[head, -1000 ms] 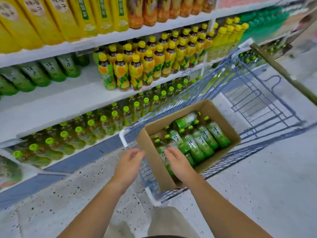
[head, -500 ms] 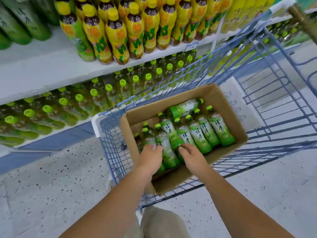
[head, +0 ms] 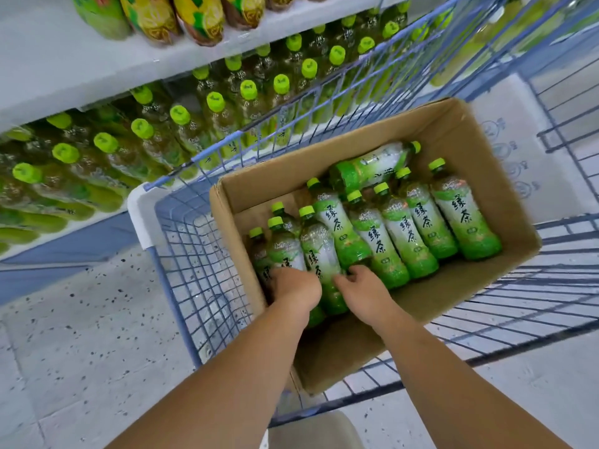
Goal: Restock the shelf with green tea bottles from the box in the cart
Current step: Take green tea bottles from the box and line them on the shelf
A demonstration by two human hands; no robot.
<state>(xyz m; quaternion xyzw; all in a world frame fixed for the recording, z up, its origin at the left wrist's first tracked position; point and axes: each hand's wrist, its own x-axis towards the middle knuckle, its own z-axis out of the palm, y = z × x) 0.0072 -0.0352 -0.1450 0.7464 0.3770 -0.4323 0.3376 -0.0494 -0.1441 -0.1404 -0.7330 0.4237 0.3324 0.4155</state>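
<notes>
Cardboard box [head: 453,131] in the cart [head: 201,280] holds the bottles [head: 402,241], and since a second ago I've brought both hands down at its near-left corner, left grip [head: 293,288] closing over one, right grip [head: 363,286] half-open alongside, so lifting comes next.

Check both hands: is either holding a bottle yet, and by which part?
Both hands, left hand and right hand, rest on lower bodies of bottles in the box; closed grip cannot be told.
</notes>
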